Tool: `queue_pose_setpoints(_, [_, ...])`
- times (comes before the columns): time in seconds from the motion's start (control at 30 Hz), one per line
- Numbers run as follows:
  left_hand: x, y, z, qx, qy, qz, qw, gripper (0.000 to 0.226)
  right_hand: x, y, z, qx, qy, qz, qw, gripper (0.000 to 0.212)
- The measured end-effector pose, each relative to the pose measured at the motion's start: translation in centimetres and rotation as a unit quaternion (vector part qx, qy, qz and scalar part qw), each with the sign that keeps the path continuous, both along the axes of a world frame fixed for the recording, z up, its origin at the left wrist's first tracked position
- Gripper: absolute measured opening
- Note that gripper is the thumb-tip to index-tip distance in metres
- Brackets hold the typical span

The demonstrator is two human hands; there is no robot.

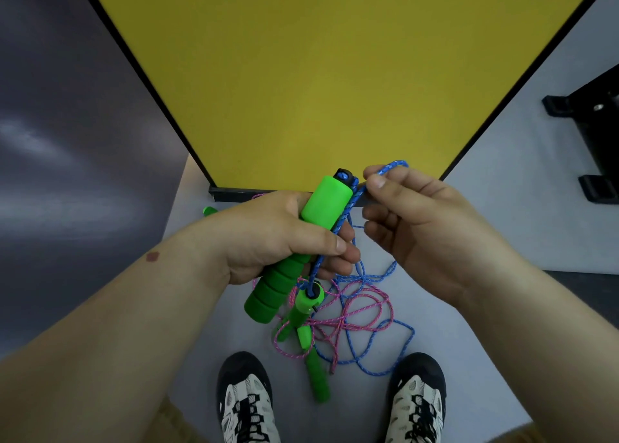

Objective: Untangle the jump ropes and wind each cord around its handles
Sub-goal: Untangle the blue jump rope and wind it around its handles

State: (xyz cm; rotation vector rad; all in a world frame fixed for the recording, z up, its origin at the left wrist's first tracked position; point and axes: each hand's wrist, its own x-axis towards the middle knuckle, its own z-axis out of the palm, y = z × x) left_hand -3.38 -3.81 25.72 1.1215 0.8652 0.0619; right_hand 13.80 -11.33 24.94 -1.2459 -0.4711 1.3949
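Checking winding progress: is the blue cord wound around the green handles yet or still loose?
Loose: the blue braided cord only runs along the green foam handles; the rest lies heaped on the floor.

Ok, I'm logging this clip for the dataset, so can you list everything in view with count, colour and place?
held handles: two, green foam, side by side in the left hand
blue cord: one, blue with white flecks, from the held handles down to the floor, tangled with the pink one
pink cord: one, pink, in loops on the floor between the shoes
loose handles: two, green, on the floor among the cords
panel: one, yellow with black edge, ahead
black stand: one, far right, partly cut off
shoes: two, white and black, bottom
left hand: grips the held handles
right hand: fingers pinch a loop of the blue cord
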Motion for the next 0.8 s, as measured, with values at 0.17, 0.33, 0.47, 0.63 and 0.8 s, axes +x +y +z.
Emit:
queue_pose_setpoints(0.17, [-0.1,0.0,0.2,0.008,-0.001,-0.006,1.000,0.013,0.9,0.4,0.2,0.028,-0.015,-0.083,0.996,0.007])
queue_pose_setpoints(0.33, [-0.2,0.0,0.0,0.007,-0.001,-0.023,1.000,0.014,1.7,0.5,0.5,0.025,-0.007,-0.127,0.992,0.007])
queue_pose_setpoints(0.47, [-0.1,0.1,-0.1,0.008,0.001,-0.019,1.000,0.014,0.8,0.2,0.2,0.009,0.021,-0.055,0.998,0.005])
queue_pose_setpoints(0.63, [-0.1,0.0,-0.1,0.006,0.003,-0.016,1.000,0.014,0.4,0.1,-0.1,0.004,-0.013,-0.018,1.000,0.004])
queue_pose_setpoints(0.8, [0.0,0.0,0.1,-0.003,-0.004,0.001,1.000,0.013,0.9,0.3,0.1,0.025,-0.020,-0.073,0.997,0.012])
